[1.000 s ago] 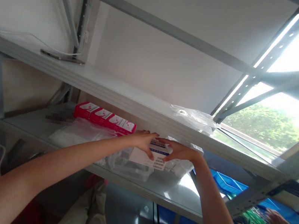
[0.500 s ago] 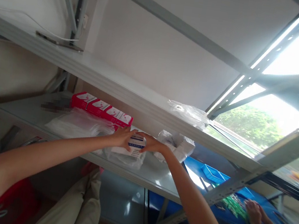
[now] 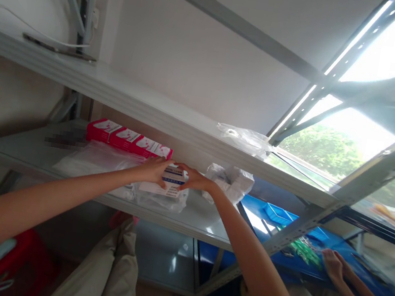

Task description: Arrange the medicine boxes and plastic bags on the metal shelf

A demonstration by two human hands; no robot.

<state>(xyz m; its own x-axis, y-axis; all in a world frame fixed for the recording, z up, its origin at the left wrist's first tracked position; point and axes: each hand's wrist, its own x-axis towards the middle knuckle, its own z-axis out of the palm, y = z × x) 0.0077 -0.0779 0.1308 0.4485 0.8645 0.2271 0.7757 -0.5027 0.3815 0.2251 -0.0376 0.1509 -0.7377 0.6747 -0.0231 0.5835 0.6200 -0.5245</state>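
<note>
In the head view, the left hand and the right hand were clamped on opposite ends of a small white box, its long axis running between them, both equally near. It sat atop clear plastic bags on the middle shelf, just right of red boxes.

No legible text.
Print on the white box and the red boxes is too blurred to read.
</note>
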